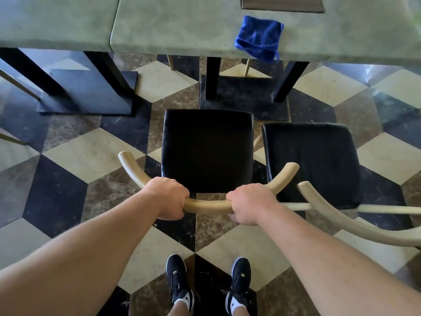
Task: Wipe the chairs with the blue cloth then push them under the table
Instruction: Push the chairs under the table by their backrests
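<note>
A chair with a black seat (207, 149) and a curved pale wooden backrest (208, 205) stands in front of me, a short way back from the table (159, 26). My left hand (168, 197) and my right hand (249, 202) both grip that backrest, one on each side of its middle. A second black-seated chair (312, 163) stands close to its right, with its own pale curved backrest (337, 215). The blue cloth (259, 37) lies crumpled on the green table top, hanging slightly over the near edge.
Black table legs (213, 78) and a flat black base (91, 92) stand under the table ahead of the chairs. Pale legs of other chairs (247, 67) show beyond. The floor is a marble cube pattern. My two dark shoes (180, 283) are at the bottom.
</note>
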Demonstrator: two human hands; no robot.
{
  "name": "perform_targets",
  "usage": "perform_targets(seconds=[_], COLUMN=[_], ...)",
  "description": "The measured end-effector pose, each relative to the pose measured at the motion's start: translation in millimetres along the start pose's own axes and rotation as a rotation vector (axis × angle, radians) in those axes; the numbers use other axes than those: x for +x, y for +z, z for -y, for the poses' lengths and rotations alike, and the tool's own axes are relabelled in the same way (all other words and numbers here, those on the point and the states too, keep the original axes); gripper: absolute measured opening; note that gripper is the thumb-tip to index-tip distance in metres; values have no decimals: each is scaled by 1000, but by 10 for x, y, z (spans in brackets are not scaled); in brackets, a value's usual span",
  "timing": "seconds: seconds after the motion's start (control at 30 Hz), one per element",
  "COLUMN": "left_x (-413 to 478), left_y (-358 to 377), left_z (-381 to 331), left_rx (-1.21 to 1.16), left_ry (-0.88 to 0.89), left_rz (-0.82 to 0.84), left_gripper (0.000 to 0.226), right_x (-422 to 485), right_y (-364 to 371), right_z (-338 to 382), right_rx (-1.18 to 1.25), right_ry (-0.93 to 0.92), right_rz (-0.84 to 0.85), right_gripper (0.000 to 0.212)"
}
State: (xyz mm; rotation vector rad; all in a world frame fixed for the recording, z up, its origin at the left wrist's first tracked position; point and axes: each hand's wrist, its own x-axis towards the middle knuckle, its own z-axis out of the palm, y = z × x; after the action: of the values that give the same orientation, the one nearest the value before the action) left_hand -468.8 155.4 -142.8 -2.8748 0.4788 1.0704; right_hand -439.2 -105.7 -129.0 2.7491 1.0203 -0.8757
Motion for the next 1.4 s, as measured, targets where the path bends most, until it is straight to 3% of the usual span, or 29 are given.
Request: perform_targets(seconds=[1.03, 1.4], left_x=[1071, 1131], left_y=[-1090, -1183], left_z=[715, 902], left_rx=[31, 61], left_ry=[-33, -26], left_rz=[-31, -17], left_gripper=[16, 23], right_x=[1117, 1308], right_y=[-989, -1022], right_z=[-816, -820], right_rx=[1, -15], right_ry=[-11, -22], right_rz=[-59, -58], right_gripper=[16, 24])
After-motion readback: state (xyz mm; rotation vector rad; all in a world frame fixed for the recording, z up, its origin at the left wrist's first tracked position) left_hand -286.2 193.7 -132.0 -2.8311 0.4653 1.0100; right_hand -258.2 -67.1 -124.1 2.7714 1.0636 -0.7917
